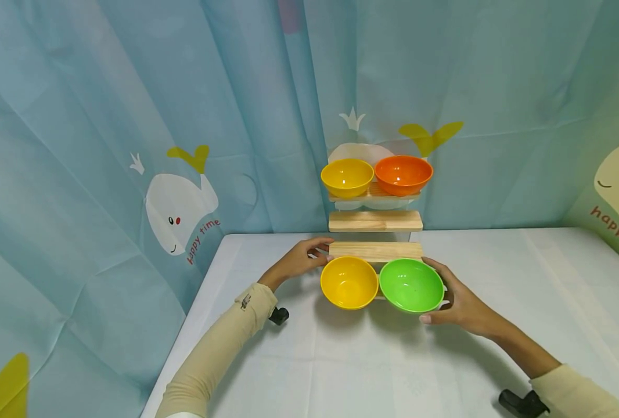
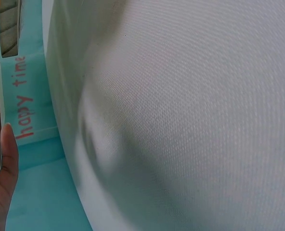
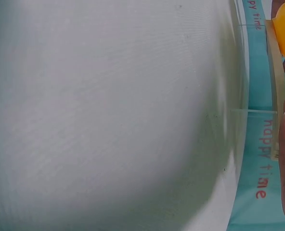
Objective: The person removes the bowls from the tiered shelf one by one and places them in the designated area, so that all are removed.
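A wooden stepped rack (image 1: 375, 251) carries bowls on its top and bottom steps. On the bottom step sit a yellow bowl (image 1: 349, 283) and, to its right, a green bowl (image 1: 411, 285). My right hand (image 1: 458, 305) holds the green bowl at its right side, thumb toward the front and fingers toward the back. Beside the rack's left end is my left hand (image 1: 303, 258), its fingertips close to the wood and the yellow bowl; whether they touch cannot be told. Its fingers (image 2: 8, 154) look loosely extended in the left wrist view.
Another yellow bowl (image 1: 347, 177) and an orange bowl (image 1: 403, 175) stand side by side on the top step. A white cloth covers the table (image 1: 341, 371). Behind it hangs a light blue curtain (image 1: 267, 116) with printed whales.
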Motion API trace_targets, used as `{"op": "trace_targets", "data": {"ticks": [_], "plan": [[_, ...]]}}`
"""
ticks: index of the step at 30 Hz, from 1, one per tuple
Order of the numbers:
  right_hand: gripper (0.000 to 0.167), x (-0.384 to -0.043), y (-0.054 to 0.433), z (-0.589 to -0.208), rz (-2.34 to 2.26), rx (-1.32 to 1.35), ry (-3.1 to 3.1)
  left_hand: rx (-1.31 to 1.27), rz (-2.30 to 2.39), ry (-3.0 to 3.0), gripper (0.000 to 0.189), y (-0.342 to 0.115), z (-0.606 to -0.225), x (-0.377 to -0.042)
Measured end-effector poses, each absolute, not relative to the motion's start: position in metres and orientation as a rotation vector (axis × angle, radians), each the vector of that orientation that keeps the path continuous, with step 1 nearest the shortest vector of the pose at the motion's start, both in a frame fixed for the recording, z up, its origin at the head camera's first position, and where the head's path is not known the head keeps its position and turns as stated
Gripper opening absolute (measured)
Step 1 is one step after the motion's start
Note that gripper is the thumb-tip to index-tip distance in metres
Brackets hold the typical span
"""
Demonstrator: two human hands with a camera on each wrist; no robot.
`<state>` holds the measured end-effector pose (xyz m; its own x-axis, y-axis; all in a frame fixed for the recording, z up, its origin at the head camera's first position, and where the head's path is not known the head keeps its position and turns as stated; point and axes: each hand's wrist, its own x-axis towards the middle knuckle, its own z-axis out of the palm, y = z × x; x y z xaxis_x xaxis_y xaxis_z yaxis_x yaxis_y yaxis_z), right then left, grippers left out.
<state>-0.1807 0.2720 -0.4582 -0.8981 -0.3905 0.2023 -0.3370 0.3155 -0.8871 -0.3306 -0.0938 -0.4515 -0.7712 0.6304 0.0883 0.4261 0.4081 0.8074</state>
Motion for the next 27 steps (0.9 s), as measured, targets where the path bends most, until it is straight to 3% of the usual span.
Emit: {"op": "trace_targets", "data": {"ticks": [27], "plan": [[0.103,-0.1826,0.2751,-0.4626,-1.648,-0.669,2.566,0.890,1.280,2.433,0.052,-0.0929,-0.4448,-0.3252]]}}
